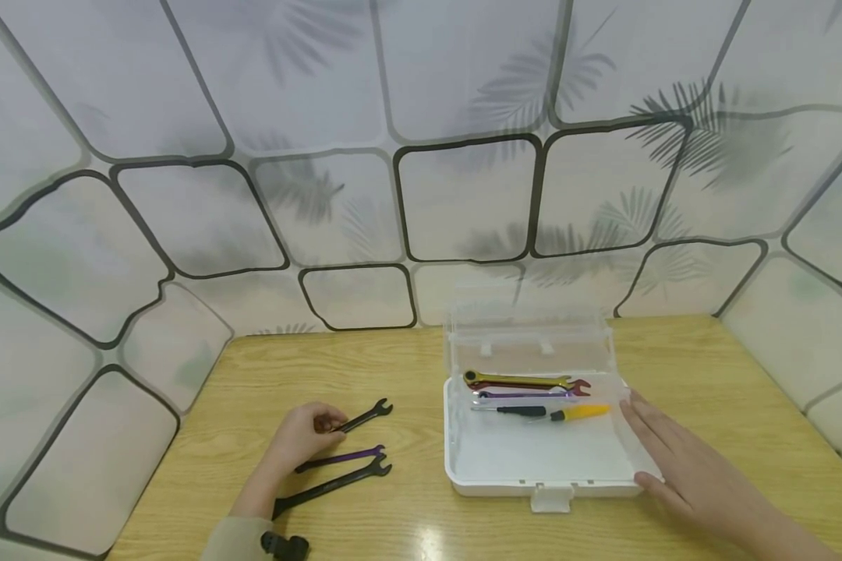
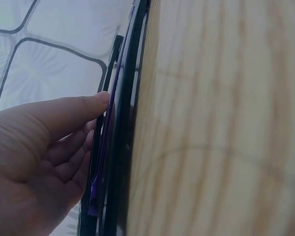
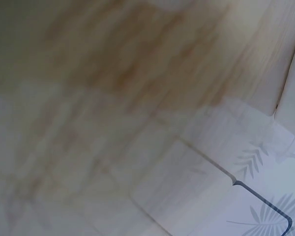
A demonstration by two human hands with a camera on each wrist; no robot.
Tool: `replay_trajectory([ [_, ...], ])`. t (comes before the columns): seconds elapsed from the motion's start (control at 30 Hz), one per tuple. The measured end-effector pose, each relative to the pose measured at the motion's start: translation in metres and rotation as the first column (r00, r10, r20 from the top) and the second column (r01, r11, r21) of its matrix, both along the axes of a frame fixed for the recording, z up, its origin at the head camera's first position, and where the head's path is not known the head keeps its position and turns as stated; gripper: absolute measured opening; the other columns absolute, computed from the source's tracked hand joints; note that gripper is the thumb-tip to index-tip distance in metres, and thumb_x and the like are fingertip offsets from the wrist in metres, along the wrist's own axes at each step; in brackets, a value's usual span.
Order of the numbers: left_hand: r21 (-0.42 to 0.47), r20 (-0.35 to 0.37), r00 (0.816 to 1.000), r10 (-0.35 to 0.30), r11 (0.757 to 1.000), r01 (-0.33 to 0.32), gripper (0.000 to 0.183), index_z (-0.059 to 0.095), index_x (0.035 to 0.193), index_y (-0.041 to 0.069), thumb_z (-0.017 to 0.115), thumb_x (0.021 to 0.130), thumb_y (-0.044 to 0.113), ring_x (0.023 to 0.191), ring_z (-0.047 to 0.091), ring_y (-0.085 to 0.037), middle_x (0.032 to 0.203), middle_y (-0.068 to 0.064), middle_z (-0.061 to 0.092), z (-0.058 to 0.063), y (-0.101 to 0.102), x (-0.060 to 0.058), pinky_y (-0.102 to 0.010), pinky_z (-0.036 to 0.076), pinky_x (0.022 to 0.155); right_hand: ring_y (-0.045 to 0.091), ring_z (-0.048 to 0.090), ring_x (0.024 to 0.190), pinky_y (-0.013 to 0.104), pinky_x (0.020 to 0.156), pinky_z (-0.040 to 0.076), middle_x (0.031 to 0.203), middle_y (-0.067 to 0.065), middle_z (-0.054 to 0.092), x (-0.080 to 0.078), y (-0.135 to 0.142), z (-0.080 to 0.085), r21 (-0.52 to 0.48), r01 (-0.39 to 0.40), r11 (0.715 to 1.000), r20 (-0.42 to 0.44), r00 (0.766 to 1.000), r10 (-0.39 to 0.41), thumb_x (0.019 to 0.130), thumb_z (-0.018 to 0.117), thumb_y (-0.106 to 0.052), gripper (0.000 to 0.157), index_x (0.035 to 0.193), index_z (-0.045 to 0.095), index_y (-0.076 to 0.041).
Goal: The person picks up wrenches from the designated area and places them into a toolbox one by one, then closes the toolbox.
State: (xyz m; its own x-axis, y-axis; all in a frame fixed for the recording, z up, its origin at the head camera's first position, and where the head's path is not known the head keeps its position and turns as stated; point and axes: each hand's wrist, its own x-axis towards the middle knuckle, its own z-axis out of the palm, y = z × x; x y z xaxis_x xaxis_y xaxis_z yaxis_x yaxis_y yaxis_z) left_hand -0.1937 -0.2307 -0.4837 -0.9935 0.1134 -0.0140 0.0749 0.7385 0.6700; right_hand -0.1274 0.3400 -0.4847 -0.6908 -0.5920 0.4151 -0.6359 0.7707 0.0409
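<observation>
The box looks smooth plastic, the wrenches metal.

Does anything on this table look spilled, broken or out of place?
Nothing stands out. The white case sits level, lid open, tools inside. The left hand holds a black wrench; two more wrenches lie near it on the table.

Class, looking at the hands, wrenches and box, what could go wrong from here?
The left hand pinches the far black wrench near the purple wrench, which it might knock. The right hand touches the white box; a hard push could slide it. The clear lid stands open and might fall if bumped.
</observation>
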Motion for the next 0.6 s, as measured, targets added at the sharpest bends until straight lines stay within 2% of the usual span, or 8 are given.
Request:
replay_trajectory([
  [0.23,0.001,0.004,1.000,0.004,1.000,-0.004,0.010,0.081,0.097,0.005,0.084,0.088,0.002,0.078,0.060,-0.011,0.086,-0.001,0.072,0.0021,0.0005,0.0015,-0.023,0.051,0.067,-0.001,-0.007,0.164,0.011,0.129,-0.005,0.181,0.005,0.010,-0.0018,0.0009,0.0004,-0.002,-0.008,1.000,-0.006,1.000,0.008,0.093,0.075,-0.041,0.099,0.168,0.023,-0.002],
  [0.47,-0.009,-0.049,0.997,-0.052,0.999,0.051,0.008,0.078,0.093,0.003,0.083,0.087,0.000,0.074,0.059,-0.009,0.084,-0.003,0.072,0.0048,0.0022,0.0026,-0.024,0.052,0.066,0.001,-0.005,0.165,0.012,0.130,-0.003,0.180,0.007,0.011,-0.0029,0.0005,-0.0002,-0.015,-0.026,1.000,-0.017,1.000,0.026,0.090,0.076,-0.038,0.099,0.167,0.026,0.000],
  [0.6,-0.028,-0.014,0.999,-0.051,0.998,0.051,0.007,0.078,0.092,0.005,0.083,0.087,0.001,0.075,0.058,-0.010,0.083,-0.001,0.070,0.0064,0.0030,0.0007,-0.023,0.050,0.066,-0.001,-0.007,0.164,0.012,0.129,-0.005,0.180,0.004,0.009,-0.0017,0.0008,-0.0009,-0.004,-0.012,1.000,-0.013,1.000,0.012,0.092,0.075,-0.040,0.100,0.168,0.023,-0.003],
])
